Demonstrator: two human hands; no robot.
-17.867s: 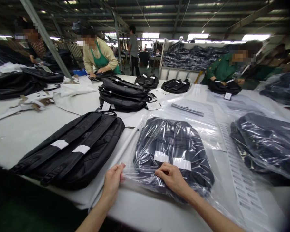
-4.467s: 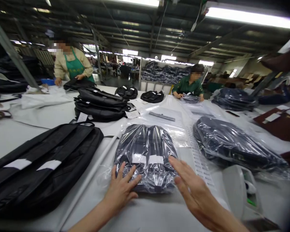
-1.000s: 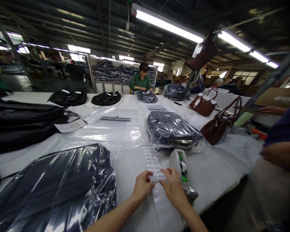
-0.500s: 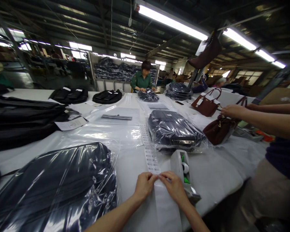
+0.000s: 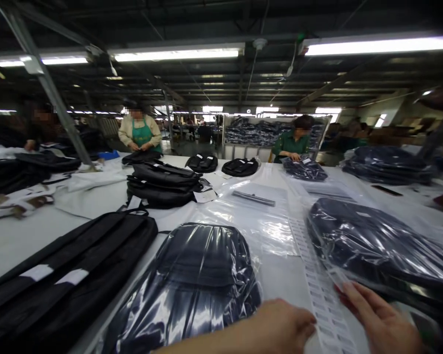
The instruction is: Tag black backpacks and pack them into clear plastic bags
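Observation:
A long strip of barcode labels [image 5: 319, 290] runs down the table between my hands. My left hand [image 5: 280, 324] is closed beside the strip's left edge, its fingertips pressed together; what they hold, if anything, is hidden. To the right of the strip, my right hand [image 5: 382, 314] pinches a small pale label at its fingertips, close to a dark backpack in clear plastic [image 5: 369, 236]. Another plastic-wrapped dark backpack [image 5: 203, 275] lies left of my left hand. Motion blurs both hands somewhat.
An unwrapped black backpack [image 5: 107, 255] lies at left, with stacked black backpacks [image 5: 162, 182] behind. Clear plastic bags [image 5: 266, 216] lie mid-table. Across the table, a person in green [image 5: 293, 142] handles a wrapped bag; a person in a green apron [image 5: 142, 130] stands farther left.
My view has swung left, so things appear farther right. My hands, together on the label strip before, are now apart, with the right one over by the wrapped backpack.

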